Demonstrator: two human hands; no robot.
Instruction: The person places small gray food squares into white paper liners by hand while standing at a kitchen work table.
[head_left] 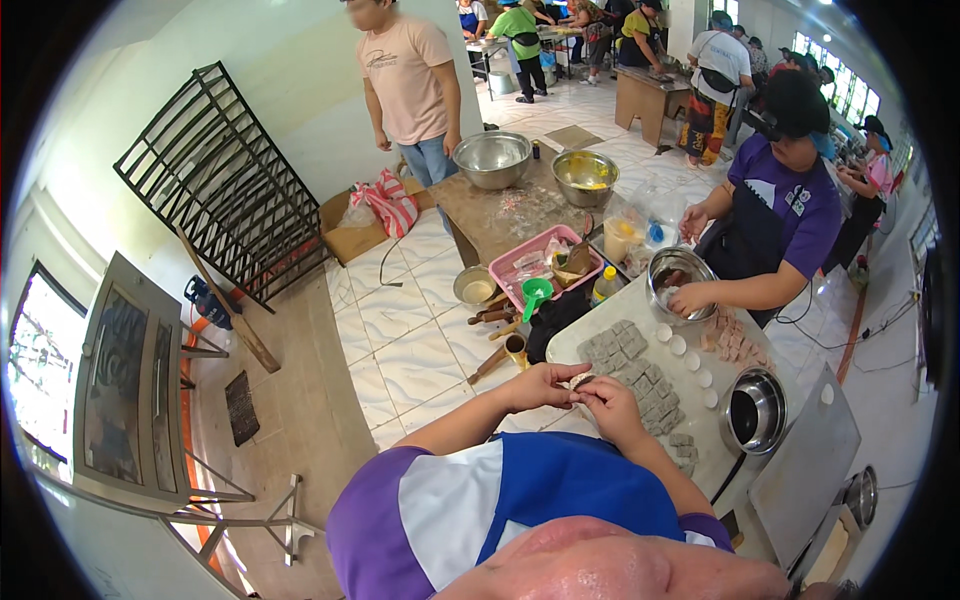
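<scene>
Close to my body, my left hand (541,386) and my right hand (612,408) meet at the fingertips. Between them they pinch a small piece of pale dough (581,380) with something dark inside it. To their right, rows of cut grey dough pieces (655,396) lie on a white tabletop (648,303). A line of small white round pieces (692,360) runs beside the grey ones. Farther right are pinkish dough pieces (733,341). A steel bowl (770,395) of dark filling sits at the table's right side.
Across the table a co-worker in purple (800,215) has both hands at another steel bowl (664,262). A pink basket (510,272), a green scoop (536,290) and a bottle (604,285) stand beyond my hands. Rolling pins (492,315) lie left of them. A person (410,80) stands behind.
</scene>
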